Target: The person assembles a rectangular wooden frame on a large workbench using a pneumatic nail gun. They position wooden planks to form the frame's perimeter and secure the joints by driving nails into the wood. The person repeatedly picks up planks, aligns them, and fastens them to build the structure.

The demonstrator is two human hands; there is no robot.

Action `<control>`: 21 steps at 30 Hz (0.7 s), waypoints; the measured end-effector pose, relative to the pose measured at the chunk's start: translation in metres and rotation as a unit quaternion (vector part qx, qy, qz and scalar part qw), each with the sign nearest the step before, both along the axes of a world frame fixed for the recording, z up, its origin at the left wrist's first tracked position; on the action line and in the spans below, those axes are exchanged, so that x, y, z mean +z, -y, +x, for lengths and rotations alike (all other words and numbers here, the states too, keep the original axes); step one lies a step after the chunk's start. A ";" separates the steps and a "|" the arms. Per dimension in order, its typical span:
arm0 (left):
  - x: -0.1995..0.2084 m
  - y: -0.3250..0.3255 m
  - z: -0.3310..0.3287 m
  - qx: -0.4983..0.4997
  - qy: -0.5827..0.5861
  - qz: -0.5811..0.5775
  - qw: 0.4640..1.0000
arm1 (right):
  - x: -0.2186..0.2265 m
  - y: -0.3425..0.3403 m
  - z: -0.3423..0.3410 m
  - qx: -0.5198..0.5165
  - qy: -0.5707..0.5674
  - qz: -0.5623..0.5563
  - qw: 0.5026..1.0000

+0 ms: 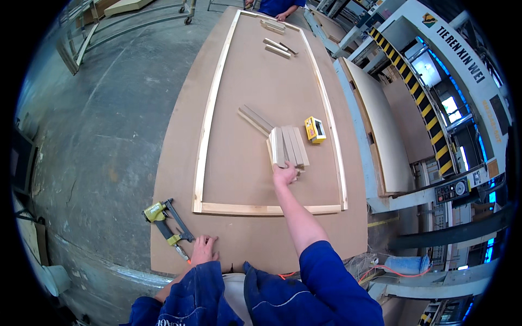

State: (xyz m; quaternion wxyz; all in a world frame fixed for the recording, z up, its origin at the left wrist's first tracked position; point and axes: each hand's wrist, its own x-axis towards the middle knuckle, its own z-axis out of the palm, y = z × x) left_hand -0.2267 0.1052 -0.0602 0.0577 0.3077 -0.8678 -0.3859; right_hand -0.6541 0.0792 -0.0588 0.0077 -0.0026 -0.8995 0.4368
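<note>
My right hand [285, 173] reaches forward and is closed on the near end of a wooden strip [275, 142]. That strip lies among several short strips [293, 142] stacked inside a long frame of pale wood [244, 209]. My left hand [204, 249] rests on the near edge of the brown board [244, 239], its fingers apart and holding nothing. Just beyond it, to the left, lies a green and black pneumatic staple gun [163, 220] with a hose fitting. A thin strip [254, 120] sticks out from the stack toward the far left.
A yellow box [314, 129] sits right of the strips. Farther off lie more short pieces [277, 51] and a hammer-like tool [288, 48]. Another person's hand [280, 17] is at the far end. A large press machine [424, 92] stands right; a metal rack [141, 24] stands far left.
</note>
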 end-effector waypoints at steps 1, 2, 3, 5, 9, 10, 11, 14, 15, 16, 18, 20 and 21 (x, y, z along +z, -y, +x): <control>0.000 0.000 0.000 -0.002 -0.004 -0.008 1.000 | 0.003 0.000 0.005 0.011 0.047 -0.050 0.998; -0.001 0.000 -0.001 -0.001 -0.007 -0.008 1.000 | 0.009 -0.006 0.010 0.058 0.227 -0.235 0.943; -0.002 0.000 -0.001 0.007 -0.004 -0.002 1.000 | 0.018 -0.014 0.014 0.069 0.345 -0.342 0.871; -0.004 -0.001 -0.001 0.014 -0.016 0.002 1.000 | 0.028 -0.031 0.046 0.066 0.449 -0.541 0.708; -0.004 0.001 0.000 0.017 -0.025 0.024 0.999 | 0.061 -0.069 0.086 0.291 0.484 -0.524 0.638; -0.004 0.001 0.001 0.016 -0.021 0.028 0.999 | 0.067 -0.074 0.091 0.324 0.488 -0.506 0.633; -0.004 0.002 0.001 0.017 -0.021 0.029 0.999 | 0.072 -0.076 0.094 0.337 0.492 -0.489 0.636; -0.004 0.002 0.003 0.018 -0.022 0.033 0.999 | 0.078 -0.081 0.099 0.399 0.491 -0.463 0.622; -0.005 0.001 0.003 0.017 -0.023 0.034 0.999 | 0.078 -0.082 0.099 0.404 0.498 -0.455 0.617; -0.006 0.001 0.004 0.018 -0.021 0.041 0.999 | 0.076 -0.083 0.097 0.413 0.500 -0.449 0.614; -0.008 0.002 0.004 0.011 -0.037 0.027 0.999 | 0.069 -0.085 0.090 0.426 0.498 -0.401 0.640; -0.007 0.004 0.007 0.026 -0.055 0.021 0.998 | 0.059 -0.083 0.075 0.426 0.491 -0.309 0.694; -0.006 0.005 0.008 0.040 -0.065 0.022 0.997 | 0.053 -0.081 0.066 0.442 0.462 -0.222 0.736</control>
